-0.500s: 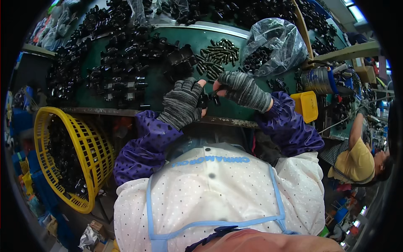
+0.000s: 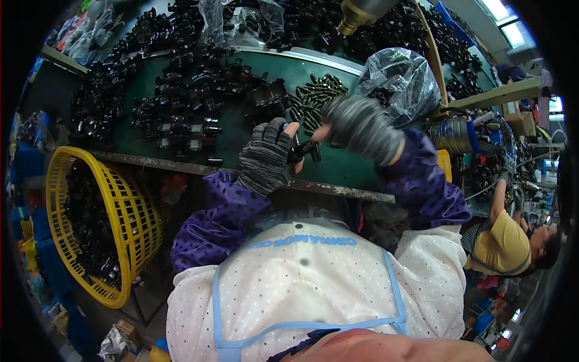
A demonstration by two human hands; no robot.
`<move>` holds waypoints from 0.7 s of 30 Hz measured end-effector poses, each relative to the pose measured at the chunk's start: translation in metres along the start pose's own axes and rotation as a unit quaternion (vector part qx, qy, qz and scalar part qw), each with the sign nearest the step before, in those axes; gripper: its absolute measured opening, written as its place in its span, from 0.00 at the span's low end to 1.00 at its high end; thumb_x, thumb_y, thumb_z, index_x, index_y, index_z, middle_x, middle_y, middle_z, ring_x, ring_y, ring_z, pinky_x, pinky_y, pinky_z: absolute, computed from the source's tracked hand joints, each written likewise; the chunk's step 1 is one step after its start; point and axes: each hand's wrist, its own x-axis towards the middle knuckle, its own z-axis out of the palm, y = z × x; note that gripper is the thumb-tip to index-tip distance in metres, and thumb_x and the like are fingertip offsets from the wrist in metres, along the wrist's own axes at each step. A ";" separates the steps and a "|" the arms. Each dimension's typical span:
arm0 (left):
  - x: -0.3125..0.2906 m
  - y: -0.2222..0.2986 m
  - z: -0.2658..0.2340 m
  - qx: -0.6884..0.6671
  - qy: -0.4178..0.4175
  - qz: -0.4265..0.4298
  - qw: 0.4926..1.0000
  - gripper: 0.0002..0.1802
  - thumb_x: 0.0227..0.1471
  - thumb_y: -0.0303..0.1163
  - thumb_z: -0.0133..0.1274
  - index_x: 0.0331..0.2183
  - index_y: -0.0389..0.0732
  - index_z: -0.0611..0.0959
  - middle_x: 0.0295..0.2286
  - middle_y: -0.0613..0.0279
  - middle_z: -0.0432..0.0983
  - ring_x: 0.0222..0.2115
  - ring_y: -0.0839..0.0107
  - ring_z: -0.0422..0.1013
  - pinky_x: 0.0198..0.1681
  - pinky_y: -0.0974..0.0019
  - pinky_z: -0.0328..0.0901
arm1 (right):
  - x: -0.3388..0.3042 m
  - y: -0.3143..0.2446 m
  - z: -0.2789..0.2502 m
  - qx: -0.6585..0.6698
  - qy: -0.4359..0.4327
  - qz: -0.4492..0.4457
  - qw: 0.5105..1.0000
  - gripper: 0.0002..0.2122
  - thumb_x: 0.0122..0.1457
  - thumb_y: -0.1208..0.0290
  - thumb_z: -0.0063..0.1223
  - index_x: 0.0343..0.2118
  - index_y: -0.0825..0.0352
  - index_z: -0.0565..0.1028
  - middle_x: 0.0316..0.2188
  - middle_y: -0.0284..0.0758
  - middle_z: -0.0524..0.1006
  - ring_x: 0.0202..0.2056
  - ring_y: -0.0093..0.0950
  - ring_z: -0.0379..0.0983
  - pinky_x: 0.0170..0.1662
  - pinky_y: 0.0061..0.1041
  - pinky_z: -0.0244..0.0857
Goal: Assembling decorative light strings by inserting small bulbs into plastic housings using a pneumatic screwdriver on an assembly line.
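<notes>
My left hand, in a striped grey fingerless glove, is closed on a small black cylindrical part with a short cross-piece at its end. Just right of it is my right hand, gloved alike and smeared by motion. Its thumb and fingertips lie close to the part's upper end; whether they touch it or pinch something is not clear. Beyond both hands lies a heap of small dark pointed pins on the green tabletop. Many black clamp-like parts spread over the table to the left.
A clear plastic bag of black pieces lies at the right. A yellow basket full of black parts stands at the left. A brass-tipped tool hangs at the top. A yellow tub is beside my right sleeve; a co-worker sits far right.
My right hand has lifted slightly and blurred with motion. The black part now shows more plainly in my left hand. My view has shifted, and the brass-tipped tool has come into it.
</notes>
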 end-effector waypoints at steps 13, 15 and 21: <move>0.010 -0.001 -0.010 -0.017 0.031 -0.044 0.998 0.36 0.27 0.34 0.61 0.45 0.44 0.69 0.40 0.53 0.66 0.40 0.54 0.63 0.41 0.57 0.62 | 0.070 0.015 -0.078 0.829 0.109 -0.279 0.472 0.24 0.47 0.76 0.53 0.47 0.68 0.60 0.36 0.47 0.69 0.35 0.50 0.71 0.38 0.52 0.68; 0.012 -0.002 -0.013 -0.026 0.043 -0.031 0.998 0.36 0.27 0.34 0.61 0.45 0.43 0.69 0.41 0.53 0.66 0.40 0.54 0.64 0.42 0.57 0.62 | 0.070 0.012 -0.060 0.834 0.123 -0.253 0.474 0.22 0.45 0.76 0.53 0.45 0.68 0.61 0.35 0.47 0.69 0.34 0.50 0.71 0.37 0.51 0.69; 0.012 -0.006 -0.007 -0.052 0.071 -0.012 0.996 0.36 0.27 0.33 0.60 0.45 0.43 0.69 0.40 0.53 0.66 0.40 0.54 0.64 0.42 0.57 0.62 | 0.056 -0.007 -0.062 0.848 0.179 -0.173 0.469 0.20 0.43 0.75 0.53 0.42 0.68 0.63 0.33 0.47 0.70 0.32 0.47 0.72 0.34 0.47 0.70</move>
